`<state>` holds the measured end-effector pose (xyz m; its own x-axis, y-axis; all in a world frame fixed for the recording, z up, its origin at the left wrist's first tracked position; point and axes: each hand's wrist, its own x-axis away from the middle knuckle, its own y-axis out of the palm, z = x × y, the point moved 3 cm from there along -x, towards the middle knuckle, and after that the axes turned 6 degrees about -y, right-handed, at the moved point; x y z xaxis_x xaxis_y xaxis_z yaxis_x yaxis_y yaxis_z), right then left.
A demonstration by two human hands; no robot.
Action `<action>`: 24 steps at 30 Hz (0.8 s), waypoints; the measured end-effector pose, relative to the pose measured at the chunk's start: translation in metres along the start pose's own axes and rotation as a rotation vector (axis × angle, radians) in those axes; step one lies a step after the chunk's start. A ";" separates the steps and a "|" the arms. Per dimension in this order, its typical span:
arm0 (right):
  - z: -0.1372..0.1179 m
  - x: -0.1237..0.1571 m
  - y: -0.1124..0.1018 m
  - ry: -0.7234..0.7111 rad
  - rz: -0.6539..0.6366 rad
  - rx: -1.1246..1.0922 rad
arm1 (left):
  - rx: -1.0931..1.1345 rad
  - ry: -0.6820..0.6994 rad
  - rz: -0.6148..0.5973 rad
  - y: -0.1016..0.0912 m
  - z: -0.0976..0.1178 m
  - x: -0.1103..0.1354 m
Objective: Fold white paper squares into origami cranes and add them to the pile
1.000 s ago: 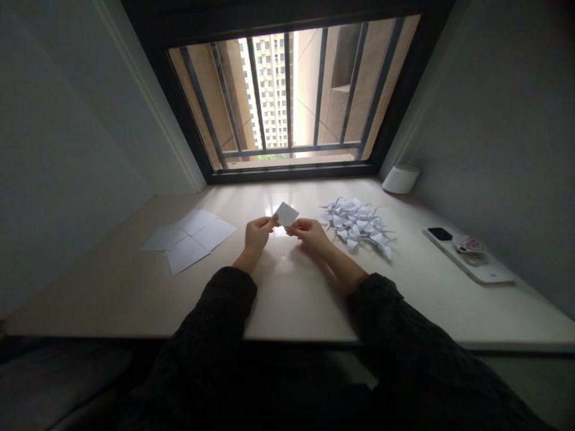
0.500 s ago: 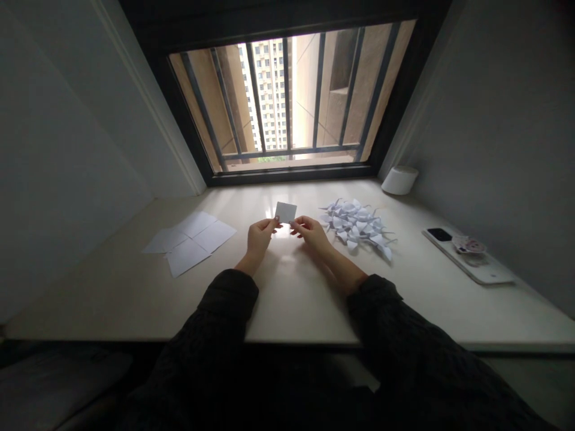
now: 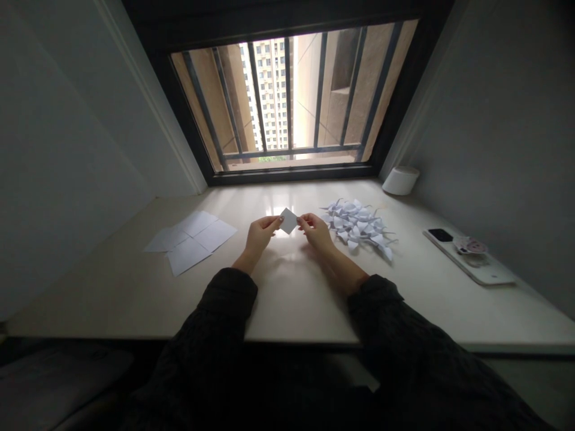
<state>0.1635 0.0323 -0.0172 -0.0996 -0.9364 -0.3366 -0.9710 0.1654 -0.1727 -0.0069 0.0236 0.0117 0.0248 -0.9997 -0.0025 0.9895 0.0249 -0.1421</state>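
Note:
A small folded paper square (image 3: 288,221) is held up in front of me, turned so that it looks like a diamond. My left hand (image 3: 262,232) is closed, pinching its left corner between thumb and fingers. At the opposite corner, my right hand (image 3: 316,230) grips it the same way. Just right of my right hand lies a heap of folded white paper cranes (image 3: 357,224). Several flat white paper sheets (image 3: 197,234) are spread, partly overlapping, to the left of my left hand.
The pale countertop (image 3: 296,299) runs up to a barred window (image 3: 287,175). A white phone (image 3: 471,260) with a round grip on its back lies at the right, near the wall. In the back right corner stands a white cylindrical object (image 3: 401,181).
The paper square has turned from lying edge-up to a diamond position. Both hands have shifted their pinch from its lower corners to its left and right corners.

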 end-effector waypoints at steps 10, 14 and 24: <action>-0.032 0.010 -0.001 -0.232 -0.103 -0.112 | 0.163 -0.018 0.162 -0.004 -0.003 0.001; -0.032 0.011 0.001 -0.299 -0.187 -0.065 | 0.219 -0.062 0.128 0.000 -0.005 0.001; -0.029 0.008 -0.002 -0.293 -0.167 -0.013 | 0.244 -0.088 0.050 0.003 -0.008 0.001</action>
<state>0.1580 0.0157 0.0074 0.1265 -0.8208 -0.5571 -0.9715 0.0109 -0.2367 -0.0047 0.0230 0.0030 0.0760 -0.9935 0.0842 0.9916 0.0842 0.0985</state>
